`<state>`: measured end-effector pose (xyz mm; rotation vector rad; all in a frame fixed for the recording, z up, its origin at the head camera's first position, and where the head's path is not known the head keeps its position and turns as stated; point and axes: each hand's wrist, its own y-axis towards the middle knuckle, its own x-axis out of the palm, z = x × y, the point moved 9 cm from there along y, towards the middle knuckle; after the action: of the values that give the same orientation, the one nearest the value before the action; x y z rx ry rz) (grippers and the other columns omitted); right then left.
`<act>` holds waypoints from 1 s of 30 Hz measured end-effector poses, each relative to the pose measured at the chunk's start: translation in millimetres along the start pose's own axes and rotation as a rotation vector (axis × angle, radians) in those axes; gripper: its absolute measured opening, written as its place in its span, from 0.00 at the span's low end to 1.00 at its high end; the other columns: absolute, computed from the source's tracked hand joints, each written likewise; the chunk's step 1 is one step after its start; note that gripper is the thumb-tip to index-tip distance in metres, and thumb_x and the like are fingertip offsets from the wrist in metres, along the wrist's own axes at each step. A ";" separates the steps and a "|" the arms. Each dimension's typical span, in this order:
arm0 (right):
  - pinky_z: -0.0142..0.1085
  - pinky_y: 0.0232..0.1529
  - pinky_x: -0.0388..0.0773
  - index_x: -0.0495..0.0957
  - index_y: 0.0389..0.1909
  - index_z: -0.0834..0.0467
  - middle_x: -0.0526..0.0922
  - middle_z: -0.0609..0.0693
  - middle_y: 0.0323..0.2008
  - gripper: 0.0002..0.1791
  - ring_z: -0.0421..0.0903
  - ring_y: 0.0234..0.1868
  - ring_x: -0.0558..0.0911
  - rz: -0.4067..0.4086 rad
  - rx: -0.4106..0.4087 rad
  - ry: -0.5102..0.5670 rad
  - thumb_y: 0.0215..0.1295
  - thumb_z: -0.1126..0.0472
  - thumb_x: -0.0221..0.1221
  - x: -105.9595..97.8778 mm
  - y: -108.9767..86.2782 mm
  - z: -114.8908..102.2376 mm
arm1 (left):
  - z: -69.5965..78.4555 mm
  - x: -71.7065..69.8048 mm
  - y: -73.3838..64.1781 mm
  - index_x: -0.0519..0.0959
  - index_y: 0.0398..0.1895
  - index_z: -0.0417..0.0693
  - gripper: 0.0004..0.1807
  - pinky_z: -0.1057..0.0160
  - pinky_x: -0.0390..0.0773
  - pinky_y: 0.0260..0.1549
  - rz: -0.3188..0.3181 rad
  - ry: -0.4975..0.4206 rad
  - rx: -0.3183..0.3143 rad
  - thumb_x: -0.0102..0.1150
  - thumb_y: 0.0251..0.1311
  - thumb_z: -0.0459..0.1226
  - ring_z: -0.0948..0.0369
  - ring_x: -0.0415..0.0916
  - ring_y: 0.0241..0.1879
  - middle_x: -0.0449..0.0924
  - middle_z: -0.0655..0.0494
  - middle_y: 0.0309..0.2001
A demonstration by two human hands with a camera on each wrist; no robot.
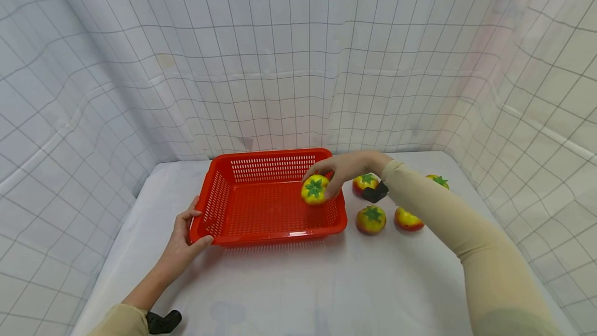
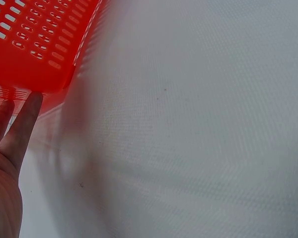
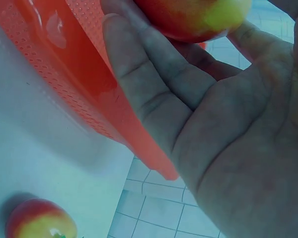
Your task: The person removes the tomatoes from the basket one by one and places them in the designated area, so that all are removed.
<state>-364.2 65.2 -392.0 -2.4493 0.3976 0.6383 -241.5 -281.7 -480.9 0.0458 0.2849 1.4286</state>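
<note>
A red plastic basket (image 1: 268, 239) with slotted walls stands on the white-covered table. My left hand (image 1: 184, 232) holds its near left corner, thumb at the front rim and fingers at the left side. In the left wrist view, two fingers (image 2: 24, 119) touch the basket wall (image 2: 49, 44). Over the basket's right end, my right hand (image 1: 347, 167) grips a round yellow-and-red fruit (image 1: 314, 190) with a green star-shaped leafy top. The right wrist view shows the fruit's red-and-yellow underside (image 3: 188, 20) between the fingers and thumb of that hand.
Right of the basket lie several similar fruits: one near the front (image 1: 371, 220), one behind it (image 1: 364, 184), one beside it (image 1: 408, 219) and one partly hidden by the right sleeve (image 1: 438, 181). White gridded curtains (image 1: 298, 66) enclose the table at the back and sides.
</note>
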 end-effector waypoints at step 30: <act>0.56 0.63 0.73 0.70 0.71 0.34 0.68 0.39 0.70 0.38 0.51 0.71 0.63 0.179 0.048 0.116 0.58 0.49 0.72 -19.2 -63.6 40.2 | 0.9 -0.2 -0.4 0.52 0.67 0.44 0.33 0.72 0.78 0.50 0.008 0.048 0.005 0.59 0.66 0.25 0.72 0.51 0.72 0.32 0.56 0.84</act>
<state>-368.5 142.1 -382.2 -2.4294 0.6774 0.5542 -241.0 -281.8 -480.1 0.0168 0.3281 1.4380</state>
